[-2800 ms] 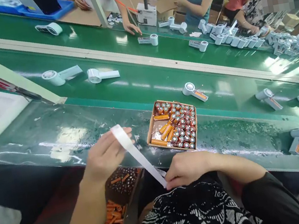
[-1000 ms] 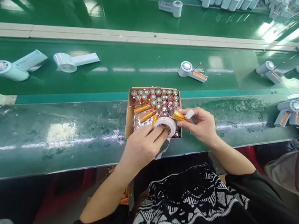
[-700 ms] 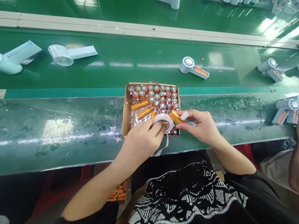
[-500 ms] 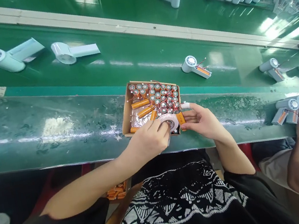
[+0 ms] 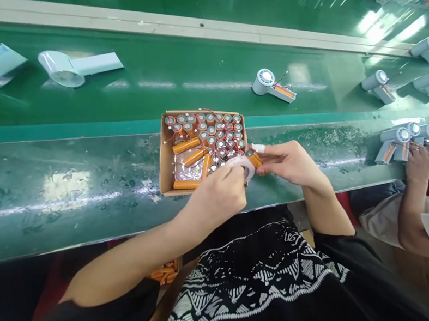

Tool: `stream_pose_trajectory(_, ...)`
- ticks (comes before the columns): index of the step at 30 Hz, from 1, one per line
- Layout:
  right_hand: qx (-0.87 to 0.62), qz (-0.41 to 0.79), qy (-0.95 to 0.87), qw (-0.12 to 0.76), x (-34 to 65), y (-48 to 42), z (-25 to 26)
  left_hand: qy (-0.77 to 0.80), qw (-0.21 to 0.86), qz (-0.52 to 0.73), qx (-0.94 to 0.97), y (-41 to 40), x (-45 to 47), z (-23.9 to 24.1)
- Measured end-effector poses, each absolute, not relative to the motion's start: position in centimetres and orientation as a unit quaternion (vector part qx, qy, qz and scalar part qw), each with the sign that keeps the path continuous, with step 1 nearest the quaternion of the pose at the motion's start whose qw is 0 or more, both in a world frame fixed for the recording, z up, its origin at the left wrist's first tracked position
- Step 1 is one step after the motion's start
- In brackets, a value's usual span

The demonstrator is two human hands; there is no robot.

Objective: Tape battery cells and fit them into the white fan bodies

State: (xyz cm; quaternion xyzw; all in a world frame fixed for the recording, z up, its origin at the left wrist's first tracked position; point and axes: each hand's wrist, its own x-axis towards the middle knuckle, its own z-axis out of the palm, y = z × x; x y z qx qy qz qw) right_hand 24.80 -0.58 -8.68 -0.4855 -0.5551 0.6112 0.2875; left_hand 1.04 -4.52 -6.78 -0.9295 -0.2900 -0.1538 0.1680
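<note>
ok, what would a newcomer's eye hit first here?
Probably the open cardboard box of orange cylinders, mid-frame on the dark green bench. Then, at its near right corner, the left hand with a white tape roll beside an orange cylinder in the right hand. Beyond: pale blue fan-like units.

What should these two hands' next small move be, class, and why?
Perhaps turn the battery against the tape roll: the right hand pinches the battery right beside the roll, which the left hand holds at the near side of the box.
</note>
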Motion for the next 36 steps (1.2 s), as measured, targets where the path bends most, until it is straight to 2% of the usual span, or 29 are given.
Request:
stream_pose_trajectory(4, -0.47, 0.607, -0.429, 0.475, 23.1, -0.8, -10.4, -0.359, 0.127, -0.196, -0.904, -4.4, 1.7, -7.1)
stream_pose_trajectory(8, -0.492, 0.547, -0.374, 0.565, 21.6, -1.4, -11.8, -0.404, 0.122, -0.24, -0.875, -4.5, 2.8, -8.6)
stream_pose_trajectory(13, -0.499, 0.504, -0.376, 0.597, 21.0, -2.4, -12.2, -0.415, 0.132, -0.27, -0.859, -4.2, 3.6, -9.0)
stream_pose_trajectory(19, -0.481, 0.495, -0.367, 0.623, 20.5, -2.9, -11.9, -0.437, 0.086, -0.316, -0.837, -4.2, 3.9, -9.3)
stream_pose_trajectory(21, -0.489, 0.488, -0.379, 0.616, 20.6, -3.0, -11.7, -0.434, 0.033, -0.326, -0.839, -3.8, 3.4, -9.5)
stream_pose_trajectory(25, -0.49, 0.48, -0.394, 0.611, 20.6, -3.2, -11.5, -0.394, -0.169, -0.35, -0.833, -2.9, 2.3, -9.3)
stream_pose_trajectory(27, -0.482, 0.481, -0.393, 0.618, 20.5, -3.3, -11.4, -0.386, -0.205, -0.348, -0.829, -2.7, 2.2, -9.4)
stream_pose_trajectory(33, -0.508, 0.464, -0.406, 0.602, 21.1, -3.0, -11.3, -0.455, -0.054, -0.334, -0.824, -3.4, 3.7, -10.6)
stream_pose_trajectory(36, -0.503, 0.459, -0.378, 0.627, 20.7, -3.5, -12.1, -0.45, 0.04, -0.34, -0.825, -3.9, 4.4, -10.9)
